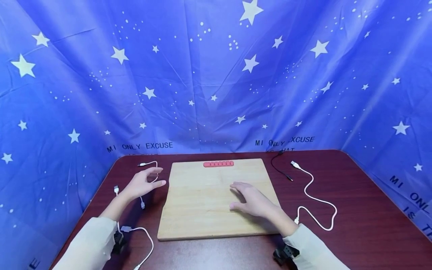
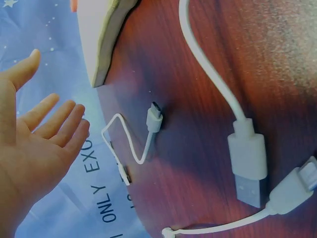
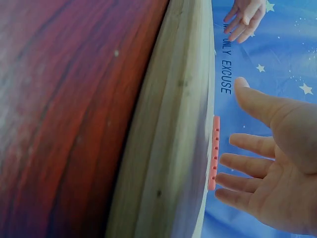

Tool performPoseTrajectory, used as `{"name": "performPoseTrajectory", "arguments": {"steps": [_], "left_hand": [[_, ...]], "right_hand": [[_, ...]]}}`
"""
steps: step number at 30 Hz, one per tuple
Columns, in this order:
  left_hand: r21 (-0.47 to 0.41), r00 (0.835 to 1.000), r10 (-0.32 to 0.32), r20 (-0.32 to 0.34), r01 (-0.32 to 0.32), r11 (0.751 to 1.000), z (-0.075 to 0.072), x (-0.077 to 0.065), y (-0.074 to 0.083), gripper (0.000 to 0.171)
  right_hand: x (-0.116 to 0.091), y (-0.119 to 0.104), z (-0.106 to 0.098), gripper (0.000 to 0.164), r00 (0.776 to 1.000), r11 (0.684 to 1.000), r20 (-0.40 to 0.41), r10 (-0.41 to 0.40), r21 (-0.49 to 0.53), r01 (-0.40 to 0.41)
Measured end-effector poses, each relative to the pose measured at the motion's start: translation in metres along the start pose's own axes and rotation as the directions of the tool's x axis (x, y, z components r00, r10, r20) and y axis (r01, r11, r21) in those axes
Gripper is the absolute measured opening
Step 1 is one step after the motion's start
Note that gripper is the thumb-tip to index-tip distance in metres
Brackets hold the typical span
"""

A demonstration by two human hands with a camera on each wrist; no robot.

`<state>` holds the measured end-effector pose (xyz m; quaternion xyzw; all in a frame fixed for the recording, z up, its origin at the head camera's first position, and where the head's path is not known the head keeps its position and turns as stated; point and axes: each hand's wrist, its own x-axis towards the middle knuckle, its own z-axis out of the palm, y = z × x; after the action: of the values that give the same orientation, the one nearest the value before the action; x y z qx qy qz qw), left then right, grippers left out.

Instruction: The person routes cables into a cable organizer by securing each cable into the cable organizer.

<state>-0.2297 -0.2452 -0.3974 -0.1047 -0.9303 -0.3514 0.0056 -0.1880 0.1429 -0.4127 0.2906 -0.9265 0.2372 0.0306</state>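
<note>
My left hand (image 1: 143,183) hovers over the table's left side, just left of the wooden board (image 1: 216,202), fingers spread and holding nothing. Beneath it lies a short white cable (image 2: 130,136) with a plug at each end. My right hand (image 1: 251,200) hangs above the right part of the board with relaxed, parted fingers, also holding nothing. At the board's far edge sits a red cable holder (image 1: 218,164) with a row of notches. In the right wrist view the holder (image 3: 214,153) appears beyond my fingertips.
More white USB cables (image 1: 148,240) lie at the front left. Right of the board are a black cable (image 1: 277,169) and a long, looped white cable (image 1: 312,195). A blue star-printed curtain (image 1: 202,75) surrounds the dark red table (image 1: 364,225).
</note>
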Motion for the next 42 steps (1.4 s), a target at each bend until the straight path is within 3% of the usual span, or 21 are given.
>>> {"name": "performPoseTrajectory", "arguments": {"steps": [7, 14, 19, 32, 39, 42], "left_hand": [[0.011, 0.997, -0.074, -0.019, 0.074, 0.997, -0.006, 0.005, -0.001, 0.059], [-0.097, 0.987, -0.162, -0.019, 0.16, 0.982, -0.013, 0.007, -0.005, 0.059], [-0.122, 0.98, -0.197, -0.038, 0.191, 0.974, -0.019, 0.008, -0.01, 0.058], [-0.167, 0.931, -0.358, -0.066, 0.343, 0.924, -0.03, 0.01, -0.028, 0.056], [-0.164, 0.923, -0.376, -0.08, 0.36, 0.919, -0.036, 0.015, -0.04, 0.057], [-0.108, 0.934, -0.344, -0.098, 0.334, 0.936, -0.037, 0.017, -0.046, 0.049]], "right_hand": [[0.01, -0.011, 0.004, 0.065, 1.0, 1.0, 0.023, -0.016, 0.009, 0.016], [0.018, -0.022, 0.008, 0.066, 0.998, 0.998, 0.057, -0.022, 0.061, 0.018], [0.023, -0.027, 0.011, 0.066, 0.998, 0.997, 0.062, -0.03, 0.079, 0.025], [0.029, -0.04, 0.019, 0.065, 0.992, 0.996, 0.095, -0.079, 0.053, 0.074], [0.032, -0.045, 0.022, 0.065, 0.99, 0.996, 0.106, -0.089, 0.032, 0.086], [0.033, -0.046, 0.024, 0.065, 0.99, 0.996, 0.114, -0.085, 0.041, 0.081]]}}
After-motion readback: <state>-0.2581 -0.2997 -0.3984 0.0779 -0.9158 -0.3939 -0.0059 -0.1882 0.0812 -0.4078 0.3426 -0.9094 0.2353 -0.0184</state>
